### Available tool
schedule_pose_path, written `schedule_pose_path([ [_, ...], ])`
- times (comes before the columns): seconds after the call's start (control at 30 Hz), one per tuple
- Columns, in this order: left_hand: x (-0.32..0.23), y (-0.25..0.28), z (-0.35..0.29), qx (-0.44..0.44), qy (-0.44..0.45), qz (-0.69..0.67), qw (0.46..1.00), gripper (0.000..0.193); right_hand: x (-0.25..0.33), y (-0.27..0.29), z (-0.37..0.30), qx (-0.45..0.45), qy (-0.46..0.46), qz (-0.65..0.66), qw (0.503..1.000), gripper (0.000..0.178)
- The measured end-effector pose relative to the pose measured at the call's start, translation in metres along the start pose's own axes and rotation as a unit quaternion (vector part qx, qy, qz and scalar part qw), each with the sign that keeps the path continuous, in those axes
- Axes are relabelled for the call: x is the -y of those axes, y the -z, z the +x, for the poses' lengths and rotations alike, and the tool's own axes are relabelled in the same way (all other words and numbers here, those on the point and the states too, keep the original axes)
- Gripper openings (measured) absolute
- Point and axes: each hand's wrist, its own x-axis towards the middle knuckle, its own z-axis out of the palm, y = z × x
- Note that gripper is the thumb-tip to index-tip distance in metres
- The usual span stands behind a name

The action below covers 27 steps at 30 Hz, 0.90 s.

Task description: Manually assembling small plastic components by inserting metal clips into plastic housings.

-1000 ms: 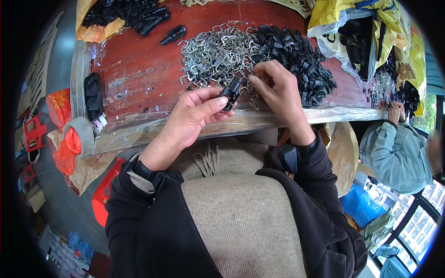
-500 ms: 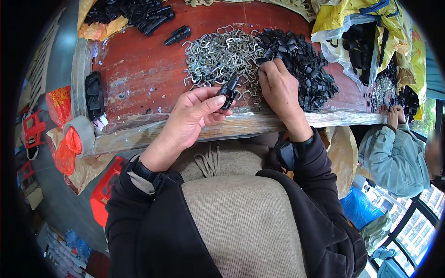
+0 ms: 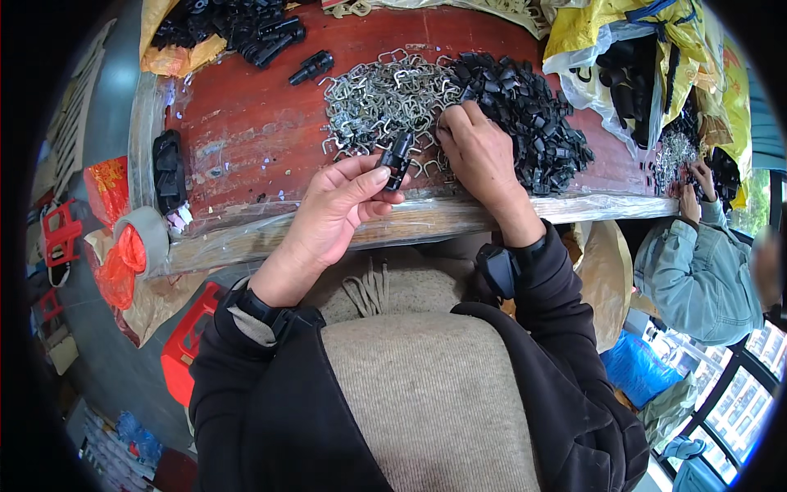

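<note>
Red table point(image 3: 246, 107), worn and scuffed, fills the upper part of the view; a pale wooden edge point(image 3: 328, 234) under clear film runs along its near side. Yellow bag point(image 3: 590, 33) at the far right, its mouth showing black parts. On the table, two piles side by side and touching: small flat black pieces point(image 3: 541, 131) to the right, bent silvery metal hooks point(image 3: 377, 98) to the left. Right hand point(image 3: 484, 156): nearly closed, fingers curled down and bunched at the near side where the piles meet; fingertips hidden, so cannot tell whether anything is gripped. Left hand point(image 3: 344, 197): part-curled, palm side up, thumb pressed over a black tube point(image 3: 398, 154), fingers behind it; grip closed on the lower portion. Tube is located near the table's near edge, in front of the hook pile, left of the right hand. Appearance: dark, glossy, a smooth round barrel above, a more broken, notched outline below; finer detail too small to read. Long axis runs lower left to upper right, steeper than diagonal; upper end points away from the person, toward the hooks. Tilt toward the camera cannot be judged. A similar black part point(image 3: 311, 67) lies beyond, left of the hooks.
</note>
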Motion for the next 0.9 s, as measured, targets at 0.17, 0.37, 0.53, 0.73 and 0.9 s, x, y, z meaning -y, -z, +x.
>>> schedule_pose_path([
  [0.17, -0.001, 0.002, 0.003, 0.002, -0.010, -0.006, 1.000, 0.022, 0.002, 0.008, -0.004, -0.048, -0.006, 0.098, 0.994, 0.008],
  [0.37, -0.002, -0.001, 0.002, 0.007, -0.021, -0.020, 1.000, 0.021, 0.011, 0.024, -0.012, -0.006, -0.137, 0.326, 0.936, 0.009],
  [0.53, 0.001, -0.007, 0.002, 0.023, -0.026, -0.025, 0.999, 0.022, 0.019, 0.027, -0.022, 0.044, -0.186, 0.485, 0.853, 0.012],
  [0.73, 0.004, -0.009, 0.005, 0.059, -0.018, -0.053, 0.997, 0.023, 0.028, 0.025, -0.027, 0.115, -0.187, 0.632, 0.743, 0.005],
  [0.9, 0.006, -0.004, 0.010, 0.082, -0.022, -0.083, 0.993, 0.023, 0.032, 0.024, -0.024, 0.138, -0.195, 0.640, 0.730, 0.007],
])
